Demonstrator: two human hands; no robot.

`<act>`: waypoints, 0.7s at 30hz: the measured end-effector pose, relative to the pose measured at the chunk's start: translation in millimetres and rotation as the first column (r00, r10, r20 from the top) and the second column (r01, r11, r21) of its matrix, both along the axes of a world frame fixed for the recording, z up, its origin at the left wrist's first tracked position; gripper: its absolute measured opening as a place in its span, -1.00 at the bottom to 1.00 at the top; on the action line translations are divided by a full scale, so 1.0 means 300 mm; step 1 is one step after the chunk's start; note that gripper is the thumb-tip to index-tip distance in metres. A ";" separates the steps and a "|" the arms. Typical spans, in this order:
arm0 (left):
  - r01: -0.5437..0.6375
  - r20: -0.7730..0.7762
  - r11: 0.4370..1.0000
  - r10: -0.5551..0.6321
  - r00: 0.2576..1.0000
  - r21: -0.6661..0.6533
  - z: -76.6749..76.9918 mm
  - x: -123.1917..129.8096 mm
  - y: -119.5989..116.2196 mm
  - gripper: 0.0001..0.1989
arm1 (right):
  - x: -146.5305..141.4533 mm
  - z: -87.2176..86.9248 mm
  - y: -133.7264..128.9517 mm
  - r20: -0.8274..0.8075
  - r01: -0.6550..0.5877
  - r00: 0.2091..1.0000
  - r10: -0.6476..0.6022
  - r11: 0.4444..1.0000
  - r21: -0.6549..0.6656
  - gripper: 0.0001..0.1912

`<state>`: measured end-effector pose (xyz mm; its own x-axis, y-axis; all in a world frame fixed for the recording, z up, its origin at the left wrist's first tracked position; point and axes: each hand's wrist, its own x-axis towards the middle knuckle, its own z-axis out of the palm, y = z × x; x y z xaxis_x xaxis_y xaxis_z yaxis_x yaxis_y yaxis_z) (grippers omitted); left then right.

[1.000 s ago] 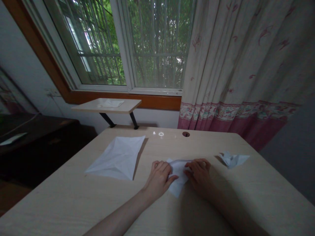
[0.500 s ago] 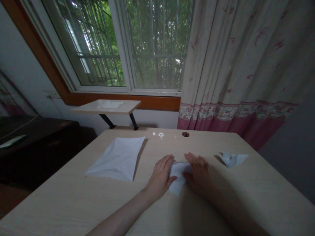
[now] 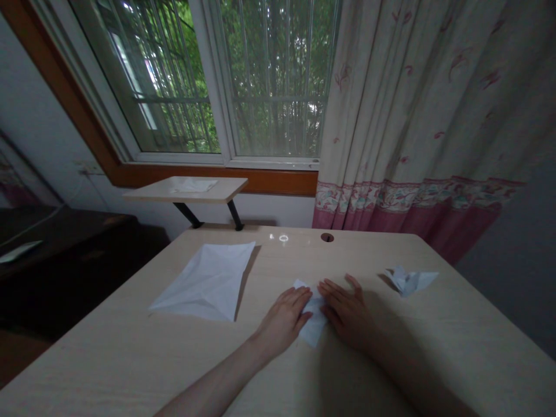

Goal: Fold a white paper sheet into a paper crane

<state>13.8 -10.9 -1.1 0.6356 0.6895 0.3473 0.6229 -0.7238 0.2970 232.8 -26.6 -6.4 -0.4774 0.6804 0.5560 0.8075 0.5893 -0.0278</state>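
A small folded piece of white paper lies on the table between my hands, one pointed end toward me and another corner showing beyond the left fingertips. My left hand rests on its left side, fingers laid flat and the thumb apart on the lower part. From the right, my right hand presses outstretched fingers on the paper's right edge, with one outer finger lifted away. Both hands are open, and they cover much of the paper's sides.
A larger creased white sheet lies to the left. To the right sits a folded paper figure with pointed ends. At the back left, a raised shelf on black supports bears more white paper. The tabletop has a round hole near its back edge.
The paper's raised far part has been pressed down, and a corner now shows beyond my left fingers. My right fingers have flattened and moved slightly left.
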 end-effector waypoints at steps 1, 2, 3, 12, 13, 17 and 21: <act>-0.001 -0.009 1.000 0.001 1.000 0.011 -0.001 0.000 0.000 -0.62 | -0.001 0.001 0.000 0.003 -0.011 1.000 0.011 1.000 -0.011 -0.64; 0.001 -0.020 1.000 0.000 1.000 0.023 -0.003 0.000 0.000 -0.63 | -0.001 0.001 0.000 0.004 -0.020 1.000 0.020 1.000 -0.022 -0.64; 0.003 -0.029 0.999 -0.002 1.000 0.036 -0.004 0.000 -0.001 -0.64 | -0.001 0.002 0.000 0.005 -0.028 1.000 0.028 0.999 -0.032 -0.64; 0.011 -0.094 0.993 0.000 0.996 0.122 -0.007 0.010 -0.024 -0.64 | 0.004 -0.017 0.003 0.020 -0.058 0.998 0.061 0.993 -0.100 -0.59; 0.016 -0.103 0.991 -0.002 0.995 0.132 -0.009 0.010 -0.027 -0.64 | 0.006 -0.021 0.004 0.021 -0.069 0.997 0.072 0.991 -0.117 -0.58; 0.021 -0.140 0.988 0.001 0.990 0.153 -0.016 0.010 -0.036 -0.63 | 0.010 -0.040 0.010 0.003 -0.106 0.994 0.108 0.976 -0.190 -0.52; 0.006 -0.177 0.987 0.024 0.984 0.164 -0.027 0.012 -0.048 -0.59 | 0.009 -0.054 0.010 0.039 -0.089 0.994 0.101 0.966 -0.243 -0.50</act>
